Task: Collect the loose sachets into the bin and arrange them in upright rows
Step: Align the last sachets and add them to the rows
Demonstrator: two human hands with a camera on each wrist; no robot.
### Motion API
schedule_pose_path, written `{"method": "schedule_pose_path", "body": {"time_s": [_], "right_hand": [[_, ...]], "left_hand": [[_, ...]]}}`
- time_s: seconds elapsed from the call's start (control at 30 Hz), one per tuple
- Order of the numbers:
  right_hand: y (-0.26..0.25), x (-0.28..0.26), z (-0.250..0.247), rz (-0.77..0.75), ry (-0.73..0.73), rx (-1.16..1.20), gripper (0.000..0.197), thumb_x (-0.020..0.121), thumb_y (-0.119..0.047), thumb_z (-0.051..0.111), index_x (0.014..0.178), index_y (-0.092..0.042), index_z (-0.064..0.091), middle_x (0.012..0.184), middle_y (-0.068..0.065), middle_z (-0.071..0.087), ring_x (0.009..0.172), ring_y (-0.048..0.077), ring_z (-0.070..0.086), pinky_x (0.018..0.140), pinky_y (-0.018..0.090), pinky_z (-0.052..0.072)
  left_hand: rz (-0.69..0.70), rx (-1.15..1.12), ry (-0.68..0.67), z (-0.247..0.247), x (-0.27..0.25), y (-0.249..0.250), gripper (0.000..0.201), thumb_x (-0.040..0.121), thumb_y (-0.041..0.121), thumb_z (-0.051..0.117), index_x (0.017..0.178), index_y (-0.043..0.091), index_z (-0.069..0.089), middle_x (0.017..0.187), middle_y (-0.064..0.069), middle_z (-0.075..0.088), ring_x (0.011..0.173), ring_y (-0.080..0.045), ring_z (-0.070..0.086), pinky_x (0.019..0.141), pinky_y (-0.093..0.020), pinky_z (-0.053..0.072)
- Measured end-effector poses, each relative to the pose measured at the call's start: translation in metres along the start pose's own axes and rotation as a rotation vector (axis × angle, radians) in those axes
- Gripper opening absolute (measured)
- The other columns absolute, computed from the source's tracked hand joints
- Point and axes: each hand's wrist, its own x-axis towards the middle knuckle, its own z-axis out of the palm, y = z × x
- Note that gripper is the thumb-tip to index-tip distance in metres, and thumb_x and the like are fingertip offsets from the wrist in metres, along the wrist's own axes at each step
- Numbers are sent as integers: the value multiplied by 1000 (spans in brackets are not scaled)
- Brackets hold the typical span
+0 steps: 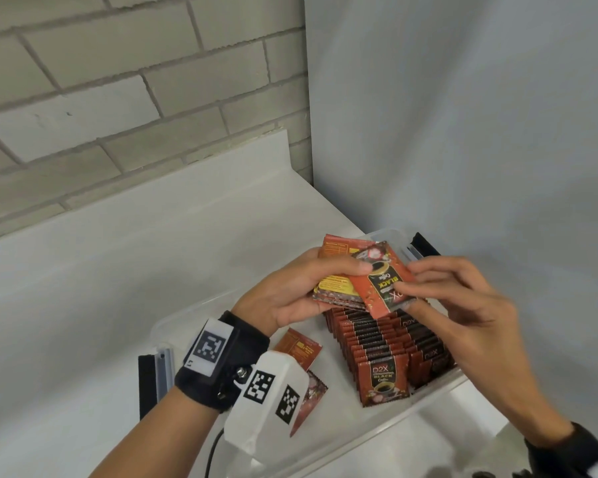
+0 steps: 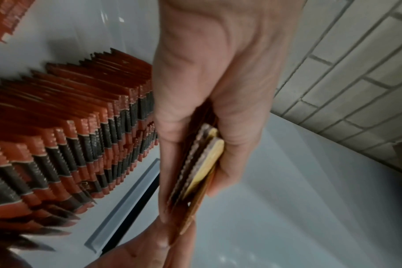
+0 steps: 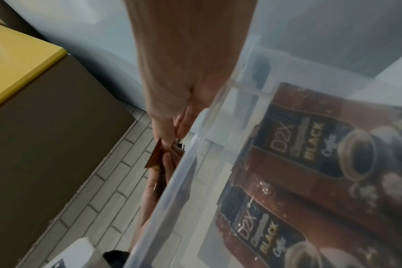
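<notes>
My left hand (image 1: 301,288) grips a small stack of red coffee sachets (image 1: 339,281) above the clear plastic bin (image 1: 439,391). The stack's serrated edges (image 2: 200,166) show between thumb and fingers in the left wrist view. My right hand (image 1: 428,288) pinches the top sachet (image 1: 380,281), printed side up, at its right edge. Below the hands, two rows of upright sachets (image 1: 380,343) fill the bin's right side. These rows (image 2: 69,141) also appear in the left wrist view. Two loose sachets (image 1: 301,346) lie flat on the bin floor, partly hidden by my left wrist camera.
The bin stands on a white counter (image 1: 135,270) in a corner, with a brick wall (image 1: 118,98) behind and a plain wall (image 1: 463,132) to the right. Black latches (image 1: 425,246) sit on the bin ends. A yellow-topped box (image 3: 18,59) shows in the right wrist view.
</notes>
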Motion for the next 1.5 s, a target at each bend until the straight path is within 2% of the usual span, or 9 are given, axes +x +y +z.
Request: {"method": "schedule_pose_path", "body": {"time_s": [0.1, 0.2, 0.37, 0.53, 0.63, 0.8, 1.0, 1.17, 1.5], "right_hand": [[0, 2, 0, 57, -91, 146, 43, 77, -38, 75, 118, -27, 65, 121, 4, 57, 112, 22, 58, 93, 29, 51], [-2, 5, -1, 222, -134, 322, 64, 65, -46, 84, 119, -26, 55, 117, 3, 65, 98, 22, 66, 86, 24, 52], [-6, 9, 0, 347, -131, 310, 56, 51, -54, 87, 99, -31, 71, 107, 1, 73, 97, 17, 70, 80, 19, 54], [2, 10, -2, 403, -17, 347, 69, 50, -48, 89, 94, -1, 62, 94, 16, 73, 84, 27, 72, 72, 27, 57], [0, 12, -11, 408, -1, 359, 42, 58, -40, 86, 80, -13, 63, 80, 18, 72, 70, 23, 70, 68, 23, 56], [-17, 13, -24, 354, -331, -6, 1, 73, -21, 71, 74, -21, 70, 72, 1, 72, 63, 12, 63, 63, 15, 48], [-5, 11, -22, 109, -650, -572, 16, 75, -26, 79, 73, -39, 69, 73, -23, 62, 68, 2, 57, 60, 8, 38], [0, 10, -15, 91, -809, -723, 11, 82, -29, 73, 78, -33, 64, 74, -25, 50, 85, -8, 50, 65, 11, 34], [-1, 15, -10, 171, -924, -722, 32, 82, -30, 72, 64, -36, 46, 78, -18, 51, 81, 2, 52, 69, 14, 40]], "left_hand": [[71, 6, 4, 1, -1, 0, 27, 79, 7, 63, 106, 6, 63, 98, -12, 72, 85, -20, 71, 72, -27, 57], [129, 10, 3, 3, -1, 0, 32, 73, 9, 77, 103, 8, 65, 100, -13, 72, 87, -22, 70, 74, -29, 57], [173, -4, -44, 8, -1, -3, 37, 72, 8, 67, 109, 7, 63, 105, -14, 69, 96, -26, 68, 85, -35, 56], [196, -22, -25, 8, 0, -4, 36, 74, 18, 66, 108, 6, 65, 107, -16, 68, 98, -27, 66, 87, -36, 55], [195, -92, 63, 6, 2, -2, 38, 65, 37, 70, 94, 12, 74, 101, -13, 71, 92, -23, 69, 84, -33, 56], [158, -229, 161, 5, 5, 2, 34, 71, 29, 66, 97, 8, 62, 82, -11, 72, 72, -21, 70, 74, -32, 59], [90, -210, 188, 4, 7, -2, 15, 87, 8, 56, 101, 6, 59, 84, -10, 72, 75, -20, 71, 72, -29, 59], [79, -186, 184, 2, 9, -3, 13, 90, 7, 55, 102, 6, 59, 84, -11, 72, 76, -21, 71, 75, -30, 58], [97, -83, 150, -1, 10, -5, 32, 72, 12, 67, 103, 8, 64, 94, -9, 71, 85, -19, 69, 79, -28, 57]]}}
